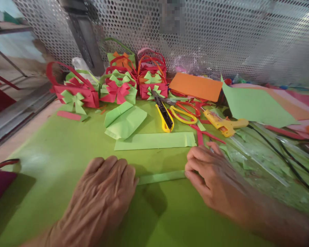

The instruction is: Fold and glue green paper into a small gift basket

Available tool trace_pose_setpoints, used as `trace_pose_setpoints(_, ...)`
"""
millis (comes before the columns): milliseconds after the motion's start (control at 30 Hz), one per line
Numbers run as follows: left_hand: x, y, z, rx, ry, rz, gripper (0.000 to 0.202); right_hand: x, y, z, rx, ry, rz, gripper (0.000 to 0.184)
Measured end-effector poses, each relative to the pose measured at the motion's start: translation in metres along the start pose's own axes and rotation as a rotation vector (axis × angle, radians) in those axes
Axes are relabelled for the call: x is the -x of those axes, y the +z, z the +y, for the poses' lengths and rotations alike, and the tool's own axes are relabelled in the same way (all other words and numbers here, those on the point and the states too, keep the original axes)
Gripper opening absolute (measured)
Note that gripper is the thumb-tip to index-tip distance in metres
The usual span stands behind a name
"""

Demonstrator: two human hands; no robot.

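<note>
A narrow green paper strip (162,177) stretches level between my two hands, a little above the green tabletop. My left hand (105,192) is closed on its left end, back of the hand up, so the fingertips are hidden. The other end is pinched between the thumb and fingers of my right hand (206,171). Just beyond lies a wider green paper band (156,141), its right end creased. A folded green paper piece (126,120) rests against the band's left part.
Behind are several small paper bags with bows (117,91), a yellow box cutter (164,115), scissors (184,115), and an orange sheet (195,86). A yellow glue gun (224,123) with a black cord (280,151), green paper (257,106) and scraps lie right. A perforated metal panel (208,34) stands behind.
</note>
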State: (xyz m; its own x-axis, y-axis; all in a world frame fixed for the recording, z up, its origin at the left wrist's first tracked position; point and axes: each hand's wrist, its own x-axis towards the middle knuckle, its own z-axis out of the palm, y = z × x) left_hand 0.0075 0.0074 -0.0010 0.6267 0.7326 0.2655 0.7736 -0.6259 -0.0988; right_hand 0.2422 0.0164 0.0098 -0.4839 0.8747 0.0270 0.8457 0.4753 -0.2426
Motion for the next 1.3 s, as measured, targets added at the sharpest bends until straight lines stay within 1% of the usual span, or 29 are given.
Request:
trace_pose_setpoints(167, -0.002, -0.001, -0.001, 0.018, -0.011, -0.029, 0.021, -0.002, 0.001, 0.000, 0.012, -0.039, 0.071, 0.028)
trace_pose_setpoints(267, -0.004, -0.001, -0.001, -0.023, -0.027, -0.041, 0.022, -0.002, 0.003, 0.001, 0.031, -0.060, 0.077, 0.027)
trace_pose_setpoints(400, -0.009, -0.004, -0.003, -0.015, -0.016, -0.066, 0.024, -0.001, 0.006, 0.002, 0.041, -0.036, 0.107, 0.025)
trace_pose_setpoints(533, -0.012, -0.007, -0.004, 0.010, -0.017, -0.024, 0.029, -0.002, 0.007, 0.002, 0.037, -0.024, 0.123, 0.026)
trace_pose_setpoints(633, -0.012, -0.006, -0.004, 0.001, -0.017, -0.003, 0.032, -0.003, 0.006, 0.002, 0.026, -0.020, 0.116, 0.025)
trace_pose_setpoints(767, -0.010, -0.005, -0.003, -0.027, -0.026, -0.041, 0.032, -0.004, 0.003, 0.003, 0.021, -0.023, 0.075, 0.025)
trace_pose_setpoints(900, -0.010, -0.005, -0.003, -0.035, -0.027, -0.045, 0.033, -0.005, 0.000, 0.002, 0.033, -0.023, 0.054, 0.026)
trace_pose_setpoints(1067, -0.013, -0.008, -0.004, 0.011, -0.004, -0.019, 0.037, -0.004, -0.003, 0.001, 0.095, -0.023, -0.046, 0.028)
trace_pose_setpoints(1300, -0.014, -0.003, -0.005, 0.003, 0.001, 0.036, 0.038, -0.006, -0.004, 0.002, 0.098, -0.031, -0.015, 0.027)
